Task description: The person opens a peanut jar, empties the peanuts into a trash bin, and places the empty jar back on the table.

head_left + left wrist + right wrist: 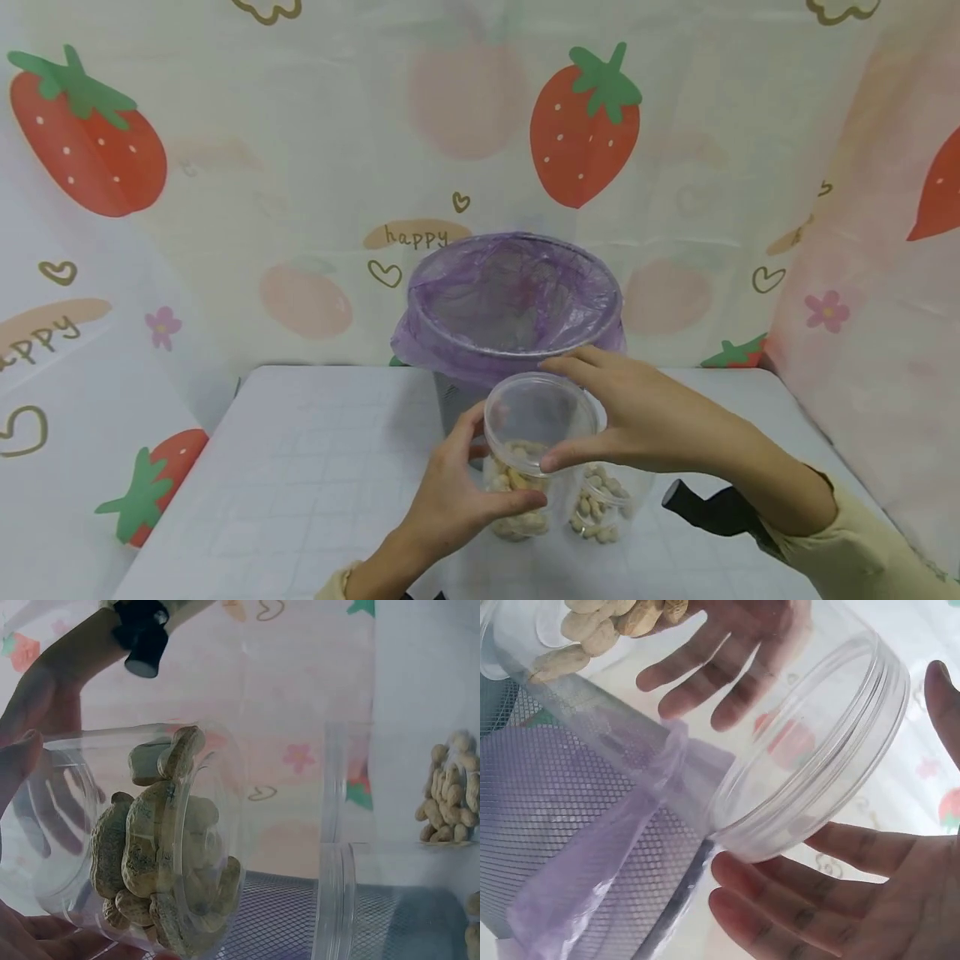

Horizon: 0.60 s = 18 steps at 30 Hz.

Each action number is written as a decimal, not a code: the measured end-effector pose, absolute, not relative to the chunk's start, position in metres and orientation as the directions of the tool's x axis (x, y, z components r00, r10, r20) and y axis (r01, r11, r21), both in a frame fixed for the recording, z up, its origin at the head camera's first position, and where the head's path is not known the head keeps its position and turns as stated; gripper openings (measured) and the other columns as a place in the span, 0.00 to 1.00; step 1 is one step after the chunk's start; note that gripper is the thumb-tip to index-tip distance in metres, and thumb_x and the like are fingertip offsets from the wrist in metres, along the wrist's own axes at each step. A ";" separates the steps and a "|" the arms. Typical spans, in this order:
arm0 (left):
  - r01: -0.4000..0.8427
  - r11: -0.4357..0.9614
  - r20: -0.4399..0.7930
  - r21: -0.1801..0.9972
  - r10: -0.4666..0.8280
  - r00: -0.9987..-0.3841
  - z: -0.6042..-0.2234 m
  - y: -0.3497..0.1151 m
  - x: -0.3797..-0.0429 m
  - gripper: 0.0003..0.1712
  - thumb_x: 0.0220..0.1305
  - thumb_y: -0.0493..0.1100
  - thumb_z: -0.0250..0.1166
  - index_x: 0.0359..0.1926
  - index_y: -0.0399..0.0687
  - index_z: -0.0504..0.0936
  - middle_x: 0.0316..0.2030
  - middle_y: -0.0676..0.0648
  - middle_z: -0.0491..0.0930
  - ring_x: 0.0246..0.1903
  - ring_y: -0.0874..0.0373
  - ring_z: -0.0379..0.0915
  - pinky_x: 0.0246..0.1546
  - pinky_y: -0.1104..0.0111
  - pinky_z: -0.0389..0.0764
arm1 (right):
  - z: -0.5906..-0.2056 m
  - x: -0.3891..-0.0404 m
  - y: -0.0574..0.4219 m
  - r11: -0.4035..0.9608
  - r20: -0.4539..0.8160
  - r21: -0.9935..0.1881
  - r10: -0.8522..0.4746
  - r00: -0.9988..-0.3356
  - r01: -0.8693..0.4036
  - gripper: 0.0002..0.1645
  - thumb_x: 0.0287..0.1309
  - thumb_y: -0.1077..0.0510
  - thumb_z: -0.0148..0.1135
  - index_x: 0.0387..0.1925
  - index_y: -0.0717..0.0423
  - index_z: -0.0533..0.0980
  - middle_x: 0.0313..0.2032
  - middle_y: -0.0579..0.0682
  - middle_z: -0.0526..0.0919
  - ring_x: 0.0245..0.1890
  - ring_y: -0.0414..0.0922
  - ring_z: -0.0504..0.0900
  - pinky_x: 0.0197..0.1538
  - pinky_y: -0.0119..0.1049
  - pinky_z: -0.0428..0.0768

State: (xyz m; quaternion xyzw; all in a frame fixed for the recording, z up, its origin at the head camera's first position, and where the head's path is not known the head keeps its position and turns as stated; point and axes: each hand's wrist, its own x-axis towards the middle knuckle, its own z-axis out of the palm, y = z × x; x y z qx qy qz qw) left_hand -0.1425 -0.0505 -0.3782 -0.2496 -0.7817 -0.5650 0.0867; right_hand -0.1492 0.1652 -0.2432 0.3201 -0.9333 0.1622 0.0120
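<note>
"Where do we stand?"

"At the bench, with the purple-lined bin beyond our hands. Our right hand spreads loose fingers around a rim; our left hand grips that clear jar. A second jar stands nearby."

"What's done?"

"Both already hold peanuts. We judge the rim work unfinished; whether it's covered, we can't tell."

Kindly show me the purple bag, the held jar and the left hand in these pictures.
Purple bag (573, 304): head view, inner wall.
Held jar (536, 417): head view, top end.
Left hand (459, 493): head view, middle.
</note>
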 end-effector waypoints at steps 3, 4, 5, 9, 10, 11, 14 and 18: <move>0.483 0.256 0.413 0.837 0.282 -0.866 -0.377 -0.049 -0.141 0.55 0.43 0.50 0.81 0.70 0.53 0.61 0.57 0.55 0.76 0.54 0.59 0.74 0.54 0.60 0.78 | -0.240 -0.151 0.156 0.750 0.081 -0.225 -0.622 -0.779 -0.622 0.57 0.44 0.20 0.60 0.67 0.52 0.68 0.62 0.50 0.75 0.59 0.53 0.78 0.58 0.53 0.79; 0.478 0.260 0.409 0.839 0.278 -0.869 -0.377 -0.049 -0.141 0.55 0.42 0.50 0.81 0.70 0.53 0.61 0.58 0.55 0.76 0.53 0.59 0.74 0.54 0.60 0.77 | -0.239 -0.151 0.154 0.752 0.066 -0.210 -0.627 -0.777 -0.625 0.58 0.44 0.20 0.60 0.67 0.53 0.67 0.62 0.51 0.74 0.59 0.54 0.77 0.58 0.54 0.78; 0.471 0.264 0.404 0.842 0.272 -0.873 -0.377 -0.048 -0.140 0.55 0.42 0.51 0.81 0.70 0.53 0.62 0.58 0.55 0.76 0.53 0.59 0.74 0.55 0.60 0.77 | -0.238 -0.151 0.151 0.753 0.054 -0.193 -0.632 -0.773 -0.629 0.59 0.44 0.20 0.60 0.68 0.53 0.66 0.62 0.52 0.74 0.60 0.54 0.77 0.58 0.54 0.78; 0.441 0.262 0.381 0.859 0.252 -0.890 -0.376 -0.047 -0.139 0.55 0.41 0.52 0.82 0.69 0.54 0.63 0.60 0.56 0.74 0.54 0.59 0.74 0.56 0.59 0.77 | -0.235 -0.151 0.143 0.753 0.025 -0.149 -0.645 -0.764 -0.641 0.60 0.43 0.19 0.60 0.68 0.55 0.66 0.61 0.54 0.76 0.59 0.55 0.77 0.58 0.55 0.78; 0.436 0.259 0.376 0.862 0.249 -0.892 -0.376 -0.046 -0.138 0.54 0.40 0.52 0.82 0.68 0.54 0.63 0.60 0.56 0.74 0.54 0.60 0.74 0.56 0.59 0.77 | -0.234 -0.151 0.141 0.755 0.017 -0.144 -0.644 -0.765 -0.639 0.60 0.43 0.20 0.61 0.67 0.55 0.66 0.60 0.54 0.76 0.58 0.54 0.78 0.56 0.54 0.79; 0.435 0.256 0.376 0.863 0.250 -0.893 -0.376 -0.046 -0.138 0.54 0.40 0.52 0.82 0.68 0.54 0.63 0.60 0.56 0.74 0.54 0.60 0.74 0.56 0.59 0.77 | -0.233 -0.151 0.140 0.757 0.010 -0.140 -0.643 -0.766 -0.638 0.59 0.43 0.20 0.61 0.67 0.54 0.67 0.59 0.53 0.77 0.58 0.54 0.78 0.55 0.53 0.79; 0.446 0.258 0.386 0.857 0.252 -0.887 -0.376 -0.045 -0.138 0.55 0.40 0.53 0.82 0.68 0.55 0.64 0.61 0.56 0.74 0.53 0.61 0.75 0.56 0.61 0.78 | -0.232 -0.150 0.138 0.766 -0.021 -0.143 -0.635 -0.772 -0.627 0.58 0.42 0.20 0.62 0.66 0.52 0.67 0.59 0.53 0.77 0.56 0.54 0.79 0.52 0.52 0.81; 0.453 0.267 0.391 0.851 0.256 -0.884 -0.375 -0.045 -0.137 0.56 0.39 0.54 0.82 0.69 0.55 0.63 0.60 0.55 0.73 0.54 0.60 0.75 0.56 0.62 0.79 | -0.231 -0.151 0.135 0.769 -0.037 -0.142 -0.634 -0.773 -0.624 0.56 0.43 0.21 0.63 0.66 0.50 0.68 0.58 0.53 0.77 0.54 0.53 0.80 0.50 0.50 0.81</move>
